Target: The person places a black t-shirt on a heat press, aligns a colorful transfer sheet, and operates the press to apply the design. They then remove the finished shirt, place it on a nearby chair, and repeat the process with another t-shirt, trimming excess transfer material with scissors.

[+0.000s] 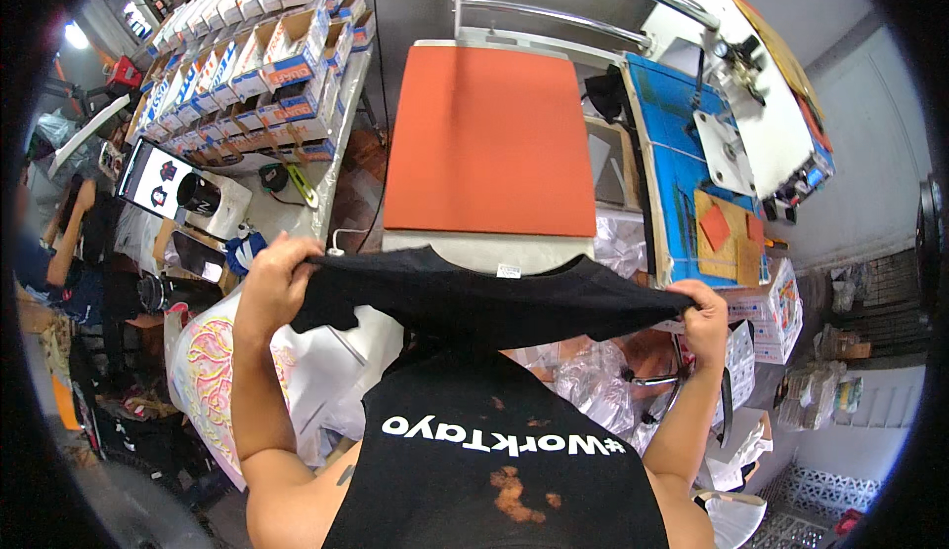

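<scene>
A black T-shirt (465,297) hangs stretched out between my two hands, its collar and small white label toward the far side. My left hand (277,284) is closed on one sleeve end, and my right hand (704,320) is closed on the other. Beyond the T-shirt lies a flat orange-red press pad (489,139) on a pale base; the T-shirt is apart from it, nearer to me. The lower part of the T-shirt is hard to tell from the black top (494,480) that I wear.
Stacked open boxes (247,80) fill a table at the far left, with a tablet (158,178), a black mug (199,194) and a phone (198,255). At right stands a blue-topped table (672,144) beside a white machine arm (761,84). Clear plastic bags (593,386) lie below.
</scene>
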{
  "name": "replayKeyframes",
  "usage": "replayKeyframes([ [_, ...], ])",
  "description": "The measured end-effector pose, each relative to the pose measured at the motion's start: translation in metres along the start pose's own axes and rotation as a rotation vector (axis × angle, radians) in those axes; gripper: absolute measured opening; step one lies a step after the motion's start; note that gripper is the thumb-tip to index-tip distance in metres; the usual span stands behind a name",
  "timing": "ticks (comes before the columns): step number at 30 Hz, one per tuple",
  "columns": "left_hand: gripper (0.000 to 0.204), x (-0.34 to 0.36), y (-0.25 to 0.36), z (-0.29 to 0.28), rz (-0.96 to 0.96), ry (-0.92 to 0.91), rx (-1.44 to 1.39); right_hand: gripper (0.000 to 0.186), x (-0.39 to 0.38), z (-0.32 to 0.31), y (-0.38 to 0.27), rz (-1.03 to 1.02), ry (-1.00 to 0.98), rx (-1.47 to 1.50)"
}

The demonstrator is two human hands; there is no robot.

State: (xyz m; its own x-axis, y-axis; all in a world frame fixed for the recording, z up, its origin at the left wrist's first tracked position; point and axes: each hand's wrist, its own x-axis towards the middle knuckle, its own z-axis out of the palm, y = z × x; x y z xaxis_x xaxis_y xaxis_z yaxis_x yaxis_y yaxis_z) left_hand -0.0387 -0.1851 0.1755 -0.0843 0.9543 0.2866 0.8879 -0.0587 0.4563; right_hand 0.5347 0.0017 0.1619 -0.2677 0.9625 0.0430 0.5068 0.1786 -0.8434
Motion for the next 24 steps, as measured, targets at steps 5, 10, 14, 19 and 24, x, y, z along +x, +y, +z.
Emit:
replayKeyframes([
  [5,0.014,-0.010,-0.044,-0.016,-0.393,-0.189,-0.583,0.036,0.016,0.024,-0.003,0.239,-0.027,0.012],
  [10,0.013,0.041,-0.057,-0.059,-0.160,-0.104,-0.866,0.018,0.062,-0.018,-0.052,0.030,0.100,0.106],
  [14,0.012,0.137,-0.047,-0.092,-0.220,0.227,-0.336,0.018,0.162,-0.062,-0.118,-0.078,0.214,-0.330],
  [19,0.027,0.322,-0.094,-0.065,-0.065,0.348,0.116,0.029,0.358,-0.031,-0.139,-0.275,0.231,-0.533],
  [24,0.024,0.440,-0.170,0.033,-0.282,0.333,0.319,0.030,0.495,0.051,-0.080,-0.219,0.382,-0.808],
])
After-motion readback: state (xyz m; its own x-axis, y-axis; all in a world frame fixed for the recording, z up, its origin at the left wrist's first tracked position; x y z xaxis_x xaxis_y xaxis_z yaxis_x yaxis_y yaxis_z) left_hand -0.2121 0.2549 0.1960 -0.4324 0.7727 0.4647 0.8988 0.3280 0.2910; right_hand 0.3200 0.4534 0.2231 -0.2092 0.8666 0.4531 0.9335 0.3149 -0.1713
